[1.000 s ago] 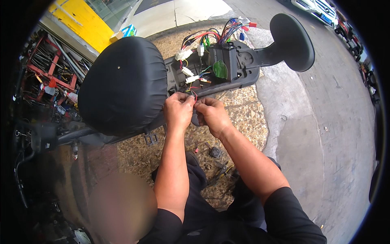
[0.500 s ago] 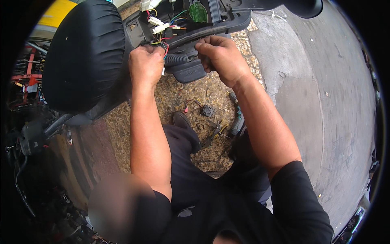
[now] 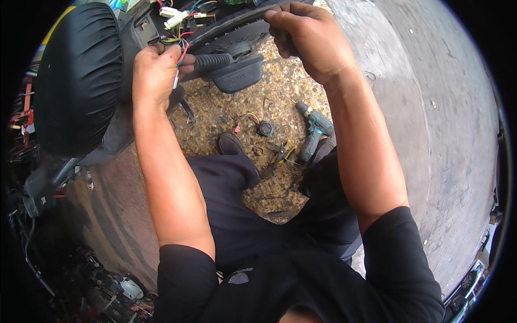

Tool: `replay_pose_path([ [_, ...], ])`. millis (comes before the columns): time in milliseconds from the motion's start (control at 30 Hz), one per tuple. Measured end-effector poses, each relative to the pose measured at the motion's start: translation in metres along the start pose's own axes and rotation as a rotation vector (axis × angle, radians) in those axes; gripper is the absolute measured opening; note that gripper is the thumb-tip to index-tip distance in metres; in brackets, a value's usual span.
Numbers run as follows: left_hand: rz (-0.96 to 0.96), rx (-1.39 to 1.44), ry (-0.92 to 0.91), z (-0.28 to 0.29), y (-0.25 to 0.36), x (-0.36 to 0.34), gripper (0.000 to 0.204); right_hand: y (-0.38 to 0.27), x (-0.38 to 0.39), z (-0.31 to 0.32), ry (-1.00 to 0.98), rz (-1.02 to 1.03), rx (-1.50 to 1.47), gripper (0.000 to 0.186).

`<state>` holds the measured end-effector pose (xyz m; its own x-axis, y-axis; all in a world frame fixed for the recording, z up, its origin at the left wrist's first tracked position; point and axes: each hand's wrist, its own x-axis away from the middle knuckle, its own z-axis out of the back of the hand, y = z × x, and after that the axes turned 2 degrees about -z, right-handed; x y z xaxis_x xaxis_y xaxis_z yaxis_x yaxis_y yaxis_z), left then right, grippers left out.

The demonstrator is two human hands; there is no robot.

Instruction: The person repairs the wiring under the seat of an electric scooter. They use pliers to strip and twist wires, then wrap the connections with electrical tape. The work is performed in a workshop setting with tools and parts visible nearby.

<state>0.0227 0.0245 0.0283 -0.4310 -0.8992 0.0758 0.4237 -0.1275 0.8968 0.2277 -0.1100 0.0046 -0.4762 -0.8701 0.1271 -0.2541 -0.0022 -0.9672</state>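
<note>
My left hand (image 3: pixel 153 75) pinches a bundle of thin coloured wires (image 3: pixel 184 49) beside a black scooter seat (image 3: pixel 75 81). White connectors (image 3: pixel 175 19) lie in the open plastic body (image 3: pixel 145 27) above it. My right hand (image 3: pixel 309 40) is raised to the right, fingers curled and pinched near the body's edge; what they hold, if anything, is hidden. A black corrugated tube (image 3: pixel 210 63) and a footrest (image 3: pixel 237 75) show between my hands.
On the speckled ground (image 3: pixel 204 124) between my feet lie a cordless drill (image 3: pixel 312 137), pliers (image 3: pixel 278 153) and a small square black part (image 3: pixel 265 128) with wires. Grey pavement (image 3: pixel 436 161) spans the right. Assorted tools and parts (image 3: pixel 24 118) crowd the left edge.
My hands have moved apart, the right up and to the right away from the wires. The view has tilted down, so the scooter appears higher and more of the ground shows.
</note>
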Motion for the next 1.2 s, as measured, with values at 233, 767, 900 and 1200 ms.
replay_pose_path([
  [233, 0.024, 0.172, 0.055, 0.0, -0.002, 0.001, 0.025, -0.007, 0.006, -0.001, 0.016, 0.064, 0.024, 0.014],
  [767, 0.105, 0.322, 0.083, -0.005, -0.005, 0.009, 0.022, 0.005, 0.0, -0.006, -0.022, 0.088, 0.183, 0.014],
  [900, 0.093, 0.324, 0.087, -0.003, -0.005, 0.015, 0.023, 0.008, -0.001, -0.007, -0.01, 0.048, 0.341, 0.02],
  [1200, 0.057, 0.352, 0.035, 0.013, -0.008, 0.025, 0.027, 0.005, 0.005, -0.011, -0.053, 0.087, 0.415, 0.016],
])
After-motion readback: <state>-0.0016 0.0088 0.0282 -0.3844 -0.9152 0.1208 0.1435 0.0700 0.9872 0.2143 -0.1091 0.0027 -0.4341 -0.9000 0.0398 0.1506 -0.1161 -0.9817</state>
